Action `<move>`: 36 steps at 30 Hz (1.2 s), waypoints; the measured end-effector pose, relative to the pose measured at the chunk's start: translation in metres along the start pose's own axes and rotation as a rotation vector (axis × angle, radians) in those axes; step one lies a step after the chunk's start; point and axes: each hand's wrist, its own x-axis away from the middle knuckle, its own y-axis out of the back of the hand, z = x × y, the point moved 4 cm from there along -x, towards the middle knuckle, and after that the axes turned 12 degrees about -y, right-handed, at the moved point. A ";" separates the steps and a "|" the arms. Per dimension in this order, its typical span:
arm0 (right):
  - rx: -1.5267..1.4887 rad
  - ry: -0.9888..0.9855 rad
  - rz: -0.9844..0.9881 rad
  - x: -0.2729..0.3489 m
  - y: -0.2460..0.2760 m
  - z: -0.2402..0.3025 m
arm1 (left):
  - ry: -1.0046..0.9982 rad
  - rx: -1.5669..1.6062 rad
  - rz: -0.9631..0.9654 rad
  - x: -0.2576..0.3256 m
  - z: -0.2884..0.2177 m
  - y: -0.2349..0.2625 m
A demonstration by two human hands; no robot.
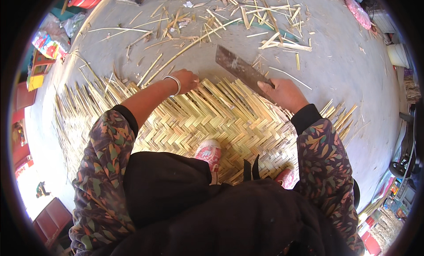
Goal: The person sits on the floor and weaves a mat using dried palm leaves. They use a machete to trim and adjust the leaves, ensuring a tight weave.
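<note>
Under my feet lies a herringbone mat (194,123) woven from split yellow-green reed strips, its loose strip ends fanning out along the far edge. My right hand (285,93) grips a long, broad-bladed knife (238,66). The dark blade slants up and to the left over the mat's far edge. My left hand (185,81), with a bangle (176,86) at the wrist, is at the same edge, left of the blade. Its fingers are curled in by the strip ends; what they hold, if anything, is hidden.
Cut reed pieces (265,24) litter the grey floor (353,66) beyond the mat. My patterned shoe (209,152) stands on the weave. Plastic bags (51,39) lie at the far left, a white bucket (397,56) at the right, and clutter lines the right edge.
</note>
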 end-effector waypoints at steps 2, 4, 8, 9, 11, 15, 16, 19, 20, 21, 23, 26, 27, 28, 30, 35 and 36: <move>-0.058 0.035 -0.017 -0.005 0.002 0.010 | -0.029 -0.149 0.008 0.003 -0.007 0.001; -0.145 0.043 -0.019 -0.008 -0.001 0.022 | -0.021 -0.207 0.043 0.004 -0.012 -0.001; -0.311 -0.047 0.260 -0.009 -0.024 0.036 | 0.044 -0.041 0.096 0.015 -0.009 -0.003; -0.288 -0.078 0.296 -0.009 -0.033 0.039 | 0.043 0.007 0.076 0.020 -0.007 0.001; -0.276 -0.053 0.339 -0.010 -0.048 0.045 | 0.046 0.060 0.020 0.030 -0.004 0.010; -0.154 0.035 0.406 -0.025 -0.073 0.055 | -0.011 0.016 0.098 0.045 -0.013 0.018; -0.124 0.065 0.406 -0.032 -0.077 0.057 | -0.016 0.012 0.096 0.047 -0.015 0.021; -0.093 0.095 0.495 -0.051 -0.089 0.063 | -0.018 0.178 0.097 0.047 -0.015 0.035; -0.133 0.099 0.501 -0.056 -0.090 0.065 | -0.006 0.272 0.088 0.045 -0.011 0.041; -0.178 0.095 0.508 -0.058 -0.092 0.067 | -0.052 0.232 0.048 0.044 -0.008 0.051; -0.163 0.108 0.527 -0.063 -0.092 0.071 | 0.011 0.334 -0.007 0.041 0.009 0.070; 0.001 0.154 0.533 -0.062 -0.085 0.076 | 0.000 0.481 -0.211 0.033 0.029 0.092; 0.049 0.172 0.520 -0.059 -0.082 0.077 | 0.029 0.523 -0.286 0.031 0.034 0.094; 0.089 0.199 0.516 -0.056 -0.079 0.078 | 0.002 0.571 -0.304 0.028 0.036 0.094; 0.085 0.184 0.526 -0.050 -0.071 0.075 | 0.034 0.677 -0.307 0.019 0.039 0.088; 0.099 0.139 0.558 -0.040 -0.055 0.063 | 0.073 0.739 -0.236 0.006 0.039 0.071; 0.113 0.137 0.571 -0.039 -0.050 0.059 | 0.100 0.746 -0.228 0.007 0.040 0.068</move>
